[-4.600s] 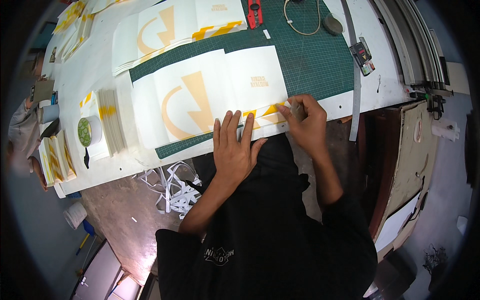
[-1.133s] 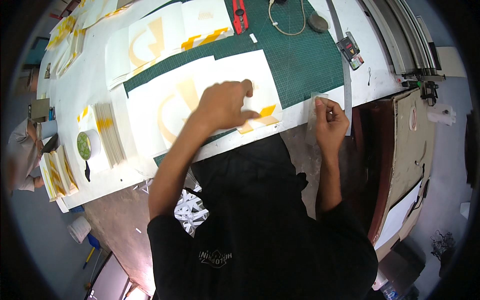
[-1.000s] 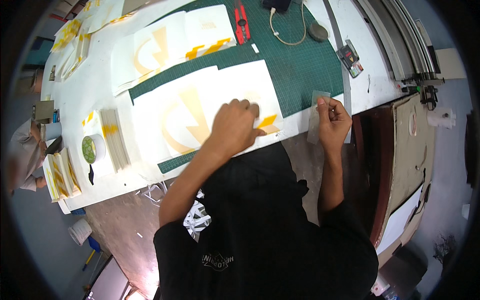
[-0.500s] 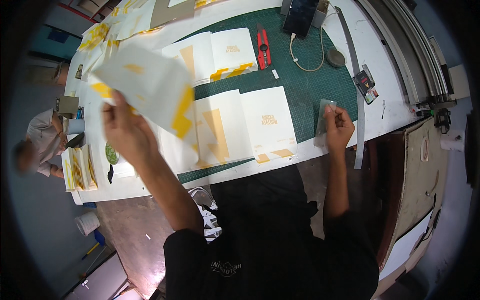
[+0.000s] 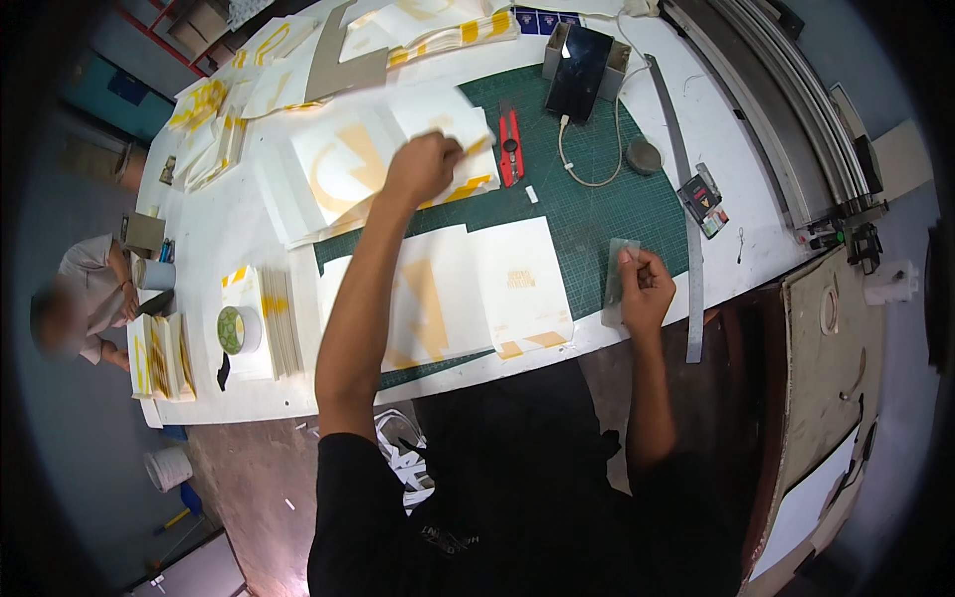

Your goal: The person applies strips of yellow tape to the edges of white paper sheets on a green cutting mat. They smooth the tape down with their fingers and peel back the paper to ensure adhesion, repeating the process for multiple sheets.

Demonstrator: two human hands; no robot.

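My left hand [image 5: 423,169] reaches over the far pile of folded printed paper, its fingers closed around the edge of a white printed sheet [image 5: 348,164] with pale orange shapes. The sheet's right end is blurred, and the fingertips are partly hidden. My right hand [image 5: 647,289] pinches a flat, translucent plastic piece [image 5: 615,284] upright at the table's near edge. Between my arms another folded printed sheet [image 5: 522,284] lies open on the green cutting mat [image 5: 597,214], its left part behind my left forearm.
A red utility knife [image 5: 510,149], a phone [image 5: 579,75] on a cable and a round grey object [image 5: 644,156] sit on the mat. A steel ruler [image 5: 693,298] lies rightward. Left are a paper stack [image 5: 279,338] under a tape roll [image 5: 239,329] and a person [image 5: 95,284].
My left hand has swung from the near left to the far pile, carrying the printed sheet over it. My right hand keeps its pinch on the plastic piece. The view has shifted slightly.
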